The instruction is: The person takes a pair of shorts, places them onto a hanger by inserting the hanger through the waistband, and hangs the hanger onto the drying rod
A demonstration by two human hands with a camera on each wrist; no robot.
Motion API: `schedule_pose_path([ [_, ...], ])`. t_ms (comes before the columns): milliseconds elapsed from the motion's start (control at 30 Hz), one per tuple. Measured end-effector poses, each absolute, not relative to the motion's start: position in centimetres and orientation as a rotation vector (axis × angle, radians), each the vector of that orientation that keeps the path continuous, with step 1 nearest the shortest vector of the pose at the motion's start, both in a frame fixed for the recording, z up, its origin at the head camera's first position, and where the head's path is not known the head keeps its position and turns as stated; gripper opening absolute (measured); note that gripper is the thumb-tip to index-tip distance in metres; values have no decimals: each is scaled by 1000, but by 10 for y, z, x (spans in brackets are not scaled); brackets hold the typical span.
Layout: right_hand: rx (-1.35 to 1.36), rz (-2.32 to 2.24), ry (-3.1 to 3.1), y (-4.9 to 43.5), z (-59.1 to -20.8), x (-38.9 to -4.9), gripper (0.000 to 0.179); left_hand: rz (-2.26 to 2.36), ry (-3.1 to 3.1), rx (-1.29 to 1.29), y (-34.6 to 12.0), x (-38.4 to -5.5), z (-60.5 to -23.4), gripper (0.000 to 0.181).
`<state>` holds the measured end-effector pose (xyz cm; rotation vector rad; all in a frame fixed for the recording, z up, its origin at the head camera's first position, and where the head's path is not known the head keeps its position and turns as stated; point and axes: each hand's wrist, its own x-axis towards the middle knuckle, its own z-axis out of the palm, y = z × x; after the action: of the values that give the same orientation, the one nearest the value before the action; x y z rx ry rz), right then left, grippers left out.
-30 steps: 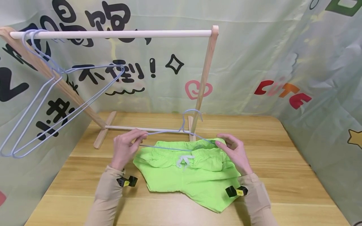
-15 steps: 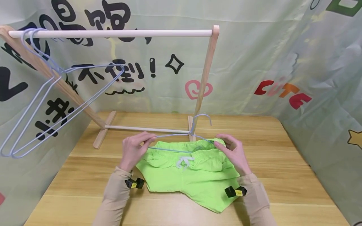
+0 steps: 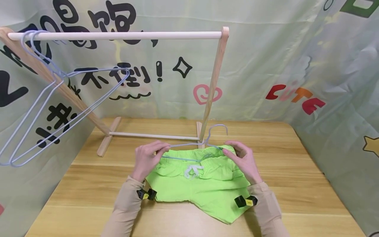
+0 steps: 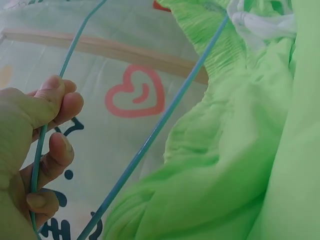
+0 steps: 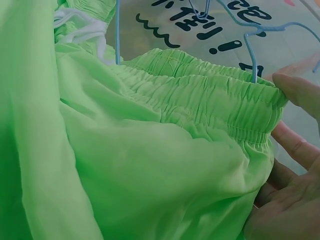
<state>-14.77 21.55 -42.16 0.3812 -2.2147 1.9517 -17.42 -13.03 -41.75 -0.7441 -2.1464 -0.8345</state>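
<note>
My left hand (image 3: 149, 159) pinches one shoulder of a thin blue wire clothes hanger (image 4: 150, 137), its curled fingers close round the wire in the left wrist view. The hanger's hook stands up behind the waistband, and its far end goes down inside the opening, where cloth hides it. Bright green shorts (image 3: 192, 189) with a white drawstring bow (image 3: 193, 170) lie on the table, waistband away from me. At the right end of that elastic waistband (image 5: 220, 110), my right hand (image 3: 244, 161) grips the edge, thumb at the rim and fingers along the outside.
Behind the hands stands a wooden clothes rack (image 3: 133, 35) with a white top bar. Blue hangers (image 3: 61, 75) hang at its left end, reaching toward me. The wooden table (image 3: 296, 184) meets a printed cloth backdrop (image 3: 251, 65) at the back and sides.
My left hand has moved right, sliding the hanger further into the waistband. The hook has shifted right and slightly lower. The right hand and the shorts have barely moved.
</note>
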Motion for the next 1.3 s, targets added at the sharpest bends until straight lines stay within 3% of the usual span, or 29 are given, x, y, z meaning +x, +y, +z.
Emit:
schedule_pose_path([
  [533,428,1918,-2250,214,-421,-147,40,-810,-2243,-700,-108,-170,-419,11],
  [1000,628,1816,-2221,214,-424,-150,34,-822,-2243,-678,-98,-167,-423,11],
  [1300,405,1759,-2183,205,-422,-147,26,-942,-2167,-766,-94,-168,-419,26],
])
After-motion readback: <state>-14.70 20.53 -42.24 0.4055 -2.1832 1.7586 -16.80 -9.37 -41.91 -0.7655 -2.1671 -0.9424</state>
